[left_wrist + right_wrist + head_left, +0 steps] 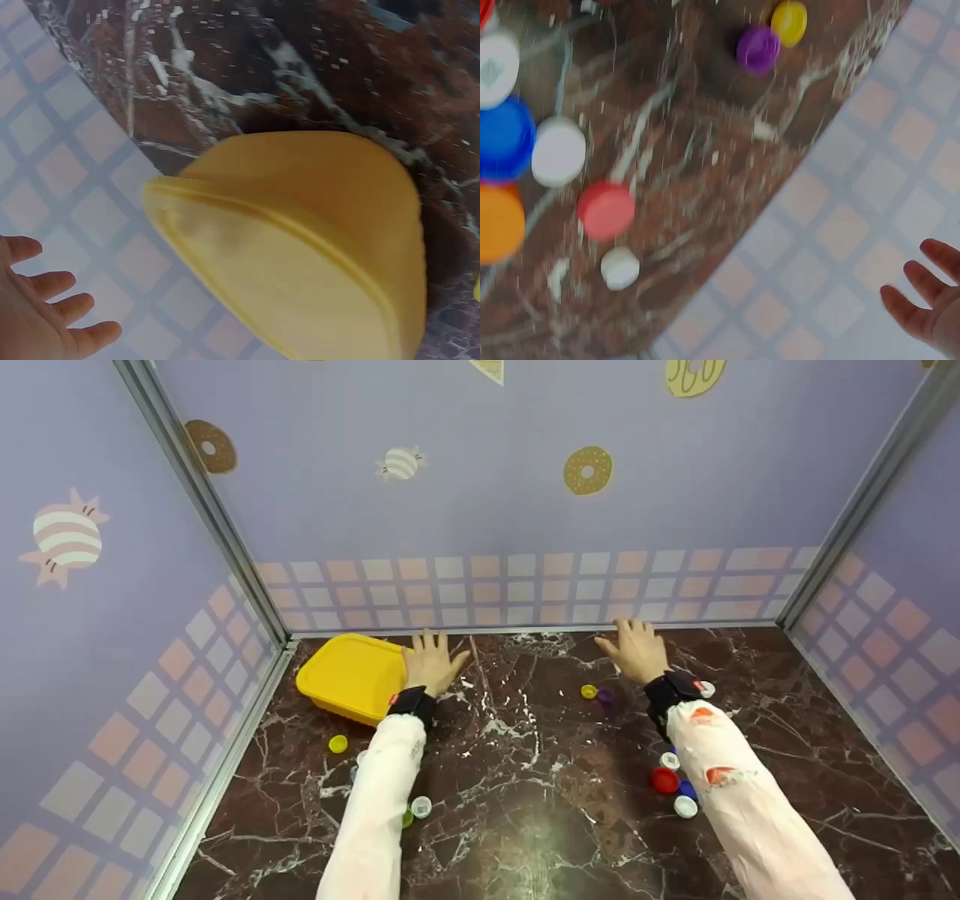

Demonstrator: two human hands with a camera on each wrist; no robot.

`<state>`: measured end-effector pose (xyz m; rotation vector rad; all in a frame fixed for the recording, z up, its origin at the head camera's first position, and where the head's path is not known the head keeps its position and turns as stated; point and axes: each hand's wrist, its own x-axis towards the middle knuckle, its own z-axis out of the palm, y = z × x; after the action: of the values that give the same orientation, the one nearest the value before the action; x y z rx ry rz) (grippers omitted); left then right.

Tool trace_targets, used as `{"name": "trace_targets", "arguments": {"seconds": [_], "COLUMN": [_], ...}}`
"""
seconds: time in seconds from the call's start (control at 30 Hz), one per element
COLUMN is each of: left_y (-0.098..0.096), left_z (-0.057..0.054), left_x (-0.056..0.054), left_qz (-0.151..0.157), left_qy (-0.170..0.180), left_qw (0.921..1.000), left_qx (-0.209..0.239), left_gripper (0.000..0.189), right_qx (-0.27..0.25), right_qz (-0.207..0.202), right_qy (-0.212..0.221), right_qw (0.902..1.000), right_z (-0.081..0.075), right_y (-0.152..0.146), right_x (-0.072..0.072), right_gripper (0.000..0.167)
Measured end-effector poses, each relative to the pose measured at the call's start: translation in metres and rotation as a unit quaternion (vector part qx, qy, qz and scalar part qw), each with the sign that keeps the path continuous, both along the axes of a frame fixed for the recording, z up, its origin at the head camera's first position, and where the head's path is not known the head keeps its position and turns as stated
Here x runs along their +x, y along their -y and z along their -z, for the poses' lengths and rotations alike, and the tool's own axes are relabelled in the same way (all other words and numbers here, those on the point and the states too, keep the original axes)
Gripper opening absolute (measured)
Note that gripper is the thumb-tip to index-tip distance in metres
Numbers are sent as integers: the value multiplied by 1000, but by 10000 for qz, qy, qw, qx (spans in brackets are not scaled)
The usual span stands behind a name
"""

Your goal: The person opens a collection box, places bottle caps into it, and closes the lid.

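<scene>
Left hand [431,662] and right hand [640,652] empty, fingers spread; right sleeve [757,810] dragging low could scatter right-side caps [664,780].

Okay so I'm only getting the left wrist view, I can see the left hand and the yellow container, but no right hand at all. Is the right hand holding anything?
Observer: No, the right hand has its fingers spread and holds nothing.
Operator: Any small things on its thumb side?
Observer: Yes, a yellow cap and a purple cap, side by side.
Operator: Does the right wrist camera catch anything the head camera misses?
Observer: Yes, an orange cap beside a blue cap; I can't find that orange one in the head view.
</scene>
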<state>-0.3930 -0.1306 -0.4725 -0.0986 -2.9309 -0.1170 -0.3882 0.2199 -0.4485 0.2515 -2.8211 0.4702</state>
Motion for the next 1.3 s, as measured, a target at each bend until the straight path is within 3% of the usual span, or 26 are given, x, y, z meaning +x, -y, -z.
{"name": "trace_targets", "arguments": {"seconds": [0.2, 0.3, 0.37, 0.47, 0.57, 0.73, 0.8, 0.87, 0.97, 1.03, 1.07, 1.1, 1.13, 1.17, 1.2, 1.27, 1.3], "left_y": [43, 65, 78, 91, 97, 103, 107, 120, 143, 148, 142, 131, 122, 112, 102, 90, 87], "left_z": [12, 18, 22, 28, 35, 45, 48, 91, 159, 204, 200, 184, 180, 176, 176, 167, 173], "left_x": [16, 23, 28, 34, 40, 46, 47, 18, -36, -69, -66, -57, -54, -50, -48, -43, -46], "left_qz": [-483, -1121, -1678, -2526, -3076, -3338, -3239, -3142, -2953, -2988, -2985, -3021, -2971, -2939, -2892, -2761, -2676], "left_qy": [-302, -328, -326, -427, -359, 268, 428, 21, -9, -355, -167, 82, 102, 13, -237, 66, -16], "left_qw": [9977, 9913, 9821, 9585, 9289, 8754, 8577, 8724, 8754, 8889, 8813, 8715, 8727, 8790, 8901, 8890, 8928], "left_qx": [353, 607, 792, 1253, 2029, 3487, 3971, 3744, 3828, 3453, 3661, 3861, 3873, 3755, 3515, 3654, 3624], "left_gripper": [59, 59, 61, 67, 71, 71, 66, 64, 63, 65, 66, 67, 68, 70, 72, 76, 78], "right_qx": [-889, -1261, -1480, -1791, -2014, -2071, -2101, -2160, -2293, -2386, -2414, -2439, -2467, -2502, -2549, -2737, -2918], "right_qz": [-293, -427, -567, -698, -827, -1104, -1210, -1220, -1127, -1044, -1006, -972, -933, -912, -874, -759, -717], "right_qy": [74, 256, 319, 377, 455, 679, 775, 895, 1136, 1334, 1425, 1482, 1535, 1577, 1602, 1721, 1800], "right_qw": [9956, 9908, 9868, 9806, 9749, 9697, 9671, 9646, 9601, 9562, 9546, 9535, 9523, 9509, 9496, 9432, 9367], "right_z": [21, 32, 40, 49, 55, 59, 59, 58, 59, 61, 63, 64, 65, 66, 68, 70, 71], "right_y": [26, 41, 54, 72, 90, 114, 122, 125, 129, 131, 132, 133, 134, 134, 135, 137, 138], "right_x": [9, 12, 14, 16, 20, 27, 30, 32, 33, 33, 33, 33, 33, 33, 32, 31, 30], "right_gripper": [39, 33, 30, 23, 19, 18, 18, 19, 21, 22, 23, 23, 24, 25, 25, 29, 31]}}
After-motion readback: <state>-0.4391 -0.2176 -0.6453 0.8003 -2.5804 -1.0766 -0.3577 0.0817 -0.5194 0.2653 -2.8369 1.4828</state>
